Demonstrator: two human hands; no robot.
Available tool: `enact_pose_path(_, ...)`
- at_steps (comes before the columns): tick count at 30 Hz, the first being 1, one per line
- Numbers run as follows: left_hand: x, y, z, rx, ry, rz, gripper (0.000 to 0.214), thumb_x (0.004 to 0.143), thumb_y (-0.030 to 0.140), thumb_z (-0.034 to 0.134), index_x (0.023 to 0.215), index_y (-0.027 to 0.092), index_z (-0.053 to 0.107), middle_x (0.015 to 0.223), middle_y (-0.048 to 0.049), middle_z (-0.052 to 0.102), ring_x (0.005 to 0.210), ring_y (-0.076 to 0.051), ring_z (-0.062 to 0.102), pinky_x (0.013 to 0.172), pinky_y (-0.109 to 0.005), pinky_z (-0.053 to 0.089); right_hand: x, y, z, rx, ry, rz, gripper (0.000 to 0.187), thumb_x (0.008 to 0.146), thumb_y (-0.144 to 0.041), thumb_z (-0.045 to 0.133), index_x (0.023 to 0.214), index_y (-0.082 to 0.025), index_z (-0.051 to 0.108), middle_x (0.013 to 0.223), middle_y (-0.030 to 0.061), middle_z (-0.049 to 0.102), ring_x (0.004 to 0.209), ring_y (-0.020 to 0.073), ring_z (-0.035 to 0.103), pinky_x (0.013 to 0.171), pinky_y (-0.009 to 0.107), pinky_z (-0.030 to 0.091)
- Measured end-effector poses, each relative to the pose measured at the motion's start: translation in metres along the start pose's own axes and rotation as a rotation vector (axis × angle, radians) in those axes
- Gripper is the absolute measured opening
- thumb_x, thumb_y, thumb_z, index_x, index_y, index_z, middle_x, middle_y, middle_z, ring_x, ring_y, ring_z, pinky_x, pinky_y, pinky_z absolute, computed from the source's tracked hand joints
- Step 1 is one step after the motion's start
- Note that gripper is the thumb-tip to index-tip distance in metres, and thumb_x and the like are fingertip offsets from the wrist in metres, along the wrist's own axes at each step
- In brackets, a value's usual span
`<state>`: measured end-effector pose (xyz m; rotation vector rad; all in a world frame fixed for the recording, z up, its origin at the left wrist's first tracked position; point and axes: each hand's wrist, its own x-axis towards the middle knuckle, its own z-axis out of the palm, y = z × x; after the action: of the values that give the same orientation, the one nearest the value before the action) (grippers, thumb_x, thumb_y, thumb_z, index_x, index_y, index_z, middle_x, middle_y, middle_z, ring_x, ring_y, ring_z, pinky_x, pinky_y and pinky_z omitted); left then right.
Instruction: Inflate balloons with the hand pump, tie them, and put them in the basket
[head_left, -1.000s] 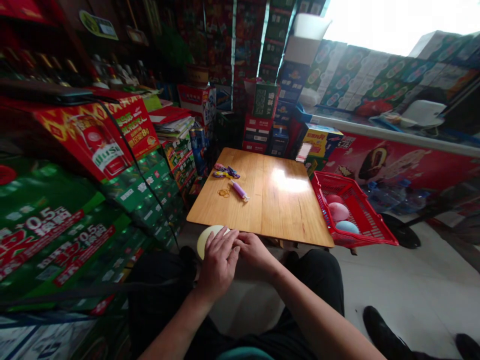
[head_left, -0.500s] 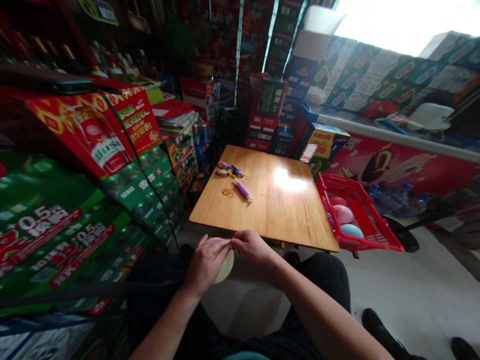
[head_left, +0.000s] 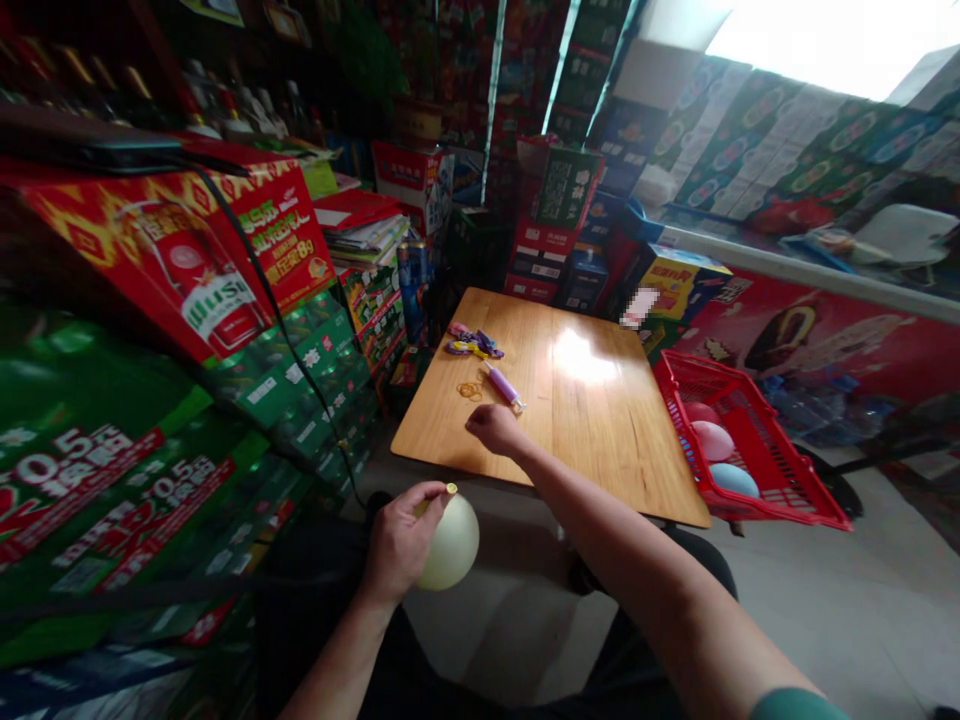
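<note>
My left hand pinches the neck of an inflated pale yellow balloon between thumb and fingers, above my lap. The balloon's rolled rim pokes up out of the grip, and its body hangs below. Over the near left part of the wooden table is my right hand, its fingers curled in; whatever they may hold is hidden. Just beyond it lie several tan rubber bands and a purple balloon pump. A small heap of uninflated balloons in purple, yellow and pink lies farther back.
The wooden table stands in front of me. At its right is a red basket with a pink balloon and a light blue balloon inside. Stacked green drink cases rise close on my left, with a black cable hanging across them.
My right hand has left the balloon's neck and moved forward over the table. My left hand keeps the balloon, which now shows more fully. The view has shifted slightly.
</note>
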<state>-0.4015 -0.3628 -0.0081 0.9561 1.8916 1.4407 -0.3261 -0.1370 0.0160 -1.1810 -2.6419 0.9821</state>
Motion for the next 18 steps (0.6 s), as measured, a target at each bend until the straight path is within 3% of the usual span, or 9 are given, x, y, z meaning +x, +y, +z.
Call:
enact_pose_path(4,-0.002,-0.003,-0.001,-0.06,-0.01,-0.018,0.03,0.09,0.048,0.065,0.102,0.024,0.078,0.104,-0.0071,0.077,0.094,-0.025,0.072,0.086,-0.034,0.056,0.049,0.008,0.01,-0.081,0.159,0.095,0.021,0.091,-0.024,0.059,0.097,-0.011,0.075,0.104,0.019,0.073,0.098,0.0275,0.068,0.08,0.031,0.047)
enact_pose_path(9,-0.002,-0.002,0.005,-0.107,-0.023,-0.001,0.028,0.09,0.046,0.067,0.1,0.023,0.078,0.105,-0.0081,0.077,0.099,-0.025,0.072,0.094,-0.037,0.055,0.072,0.016,0.021,-0.077,0.197,0.149,0.026,0.088,-0.015,0.054,0.105,-0.007,0.072,0.115,0.0246,0.069,0.105,0.0311,0.066,0.086,0.034,0.048)
enact_pose_path(13,0.006,0.0,0.013,-0.197,-0.025,0.071,0.023,0.09,0.041,0.069,0.095,0.021,0.077,0.119,-0.0105,0.073,0.11,-0.025,0.069,0.098,-0.037,0.053,0.068,0.018,0.016,0.015,0.189,0.149,0.02,0.086,-0.016,0.056,0.096,-0.009,0.072,0.107,0.0227,0.07,0.099,0.0282,0.066,0.083,0.032,0.047)
enact_pose_path(18,0.02,0.015,0.025,-0.358,-0.043,0.044,0.026,0.085,0.042,0.074,0.094,0.017,0.075,0.134,-0.0152,0.065,0.113,-0.028,0.068,0.091,-0.036,0.056,0.032,0.024,-0.014,0.253,0.145,0.077,0.023,0.092,-0.031,0.049,0.08,-0.016,0.063,0.076,0.0062,0.063,0.066,0.0152,0.056,0.06,0.025,0.044)
